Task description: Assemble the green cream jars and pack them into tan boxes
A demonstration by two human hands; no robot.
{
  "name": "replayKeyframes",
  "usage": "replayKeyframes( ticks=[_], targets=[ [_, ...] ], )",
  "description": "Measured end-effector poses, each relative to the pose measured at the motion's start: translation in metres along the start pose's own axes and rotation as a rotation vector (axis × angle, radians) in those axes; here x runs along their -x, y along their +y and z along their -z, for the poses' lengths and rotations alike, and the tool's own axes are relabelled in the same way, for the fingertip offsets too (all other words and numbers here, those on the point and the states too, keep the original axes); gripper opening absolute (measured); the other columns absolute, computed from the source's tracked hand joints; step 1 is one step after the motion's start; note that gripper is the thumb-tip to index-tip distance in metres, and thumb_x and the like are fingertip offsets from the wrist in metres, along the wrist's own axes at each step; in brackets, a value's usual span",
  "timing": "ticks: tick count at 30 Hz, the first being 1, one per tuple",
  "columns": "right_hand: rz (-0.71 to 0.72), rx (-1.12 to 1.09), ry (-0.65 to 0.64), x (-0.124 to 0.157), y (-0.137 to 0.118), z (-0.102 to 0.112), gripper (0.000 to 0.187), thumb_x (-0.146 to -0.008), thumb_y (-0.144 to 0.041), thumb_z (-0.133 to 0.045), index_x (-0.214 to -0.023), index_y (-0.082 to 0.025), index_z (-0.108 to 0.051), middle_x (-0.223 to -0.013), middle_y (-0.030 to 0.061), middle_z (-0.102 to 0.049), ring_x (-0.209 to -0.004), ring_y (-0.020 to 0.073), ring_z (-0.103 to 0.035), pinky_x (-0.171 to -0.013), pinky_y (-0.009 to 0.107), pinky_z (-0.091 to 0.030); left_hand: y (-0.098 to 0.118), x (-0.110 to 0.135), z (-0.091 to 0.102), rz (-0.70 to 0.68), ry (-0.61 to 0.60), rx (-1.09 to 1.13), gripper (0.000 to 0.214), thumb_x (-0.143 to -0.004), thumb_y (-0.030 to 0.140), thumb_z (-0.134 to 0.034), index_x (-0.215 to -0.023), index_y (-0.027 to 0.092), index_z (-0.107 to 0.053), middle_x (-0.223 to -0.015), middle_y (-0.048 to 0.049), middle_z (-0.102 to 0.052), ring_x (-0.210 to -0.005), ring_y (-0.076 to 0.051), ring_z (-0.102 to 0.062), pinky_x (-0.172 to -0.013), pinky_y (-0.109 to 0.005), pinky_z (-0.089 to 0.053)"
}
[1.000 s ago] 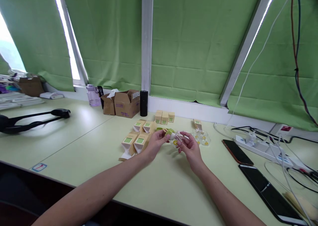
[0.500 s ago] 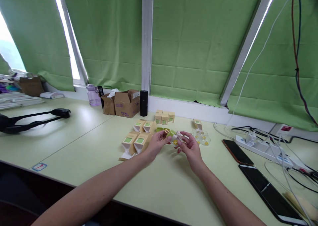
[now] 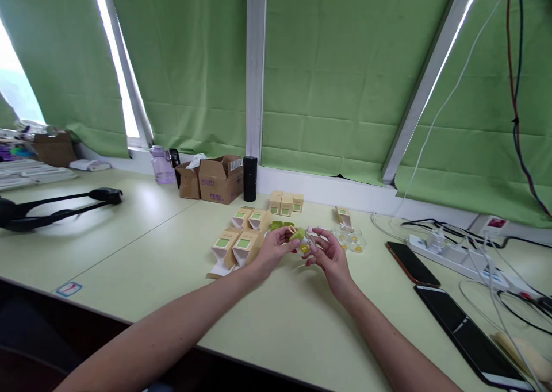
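Observation:
Over the table's middle I hold a small clear bottle (image 3: 304,247) with a green cap (image 3: 298,235) and a light cord loop. My left hand (image 3: 276,247) is closed around the cap side, thumb and fingers pinching it. My right hand (image 3: 330,257) is closed with its fingertips on the clear body, which shows a yellow spot. Just behind my left fingers, green caps (image 3: 282,224) lie on the table. Right of my hands, several clear round pieces with yellow centres (image 3: 350,241) lie together. Left of them, opened small cartons (image 3: 242,243) with green labels lie tilted.
More small cartons (image 3: 286,202) stand at the back beside a black cylinder (image 3: 249,179) and a brown cardboard box (image 3: 219,180). One carton (image 3: 344,218) lies at right. Two phones (image 3: 413,264), a power strip (image 3: 457,260) and cables occupy the right side. A black headset-like frame (image 3: 60,208) lies left.
The small bottle has turned slightly between my fingers, its green cap now more upright. Both hands stay in nearly the same place.

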State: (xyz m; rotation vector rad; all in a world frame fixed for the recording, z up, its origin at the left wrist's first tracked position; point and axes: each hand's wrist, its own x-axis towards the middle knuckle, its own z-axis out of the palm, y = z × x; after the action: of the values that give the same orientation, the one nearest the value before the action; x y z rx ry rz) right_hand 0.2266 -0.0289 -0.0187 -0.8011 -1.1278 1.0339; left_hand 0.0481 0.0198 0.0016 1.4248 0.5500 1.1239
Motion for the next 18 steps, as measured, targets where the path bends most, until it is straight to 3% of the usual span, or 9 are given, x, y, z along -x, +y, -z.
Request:
replayKeyframes(
  ticks=[18],
  targets=[
    [-0.002, 0.017, -0.048, 0.0013, 0.0019, 0.0009, 0.064, -0.075, -0.050, -0.093, -0.126, -0.029, -0.062, -0.117, 0.0061, -0.071, -0.078, 0.0208, -0.076, -0.067, 0.037, -0.066, -0.0015, -0.0007, 0.0009, 0.001, 0.011, 0.010, 0.053, -0.075, 0.049, -0.094, -0.110, 0.015, -0.076, -0.108, -0.0116, -0.075, -0.098, -0.024, -0.068, -0.083, -0.033, -0.053]
  ],
)
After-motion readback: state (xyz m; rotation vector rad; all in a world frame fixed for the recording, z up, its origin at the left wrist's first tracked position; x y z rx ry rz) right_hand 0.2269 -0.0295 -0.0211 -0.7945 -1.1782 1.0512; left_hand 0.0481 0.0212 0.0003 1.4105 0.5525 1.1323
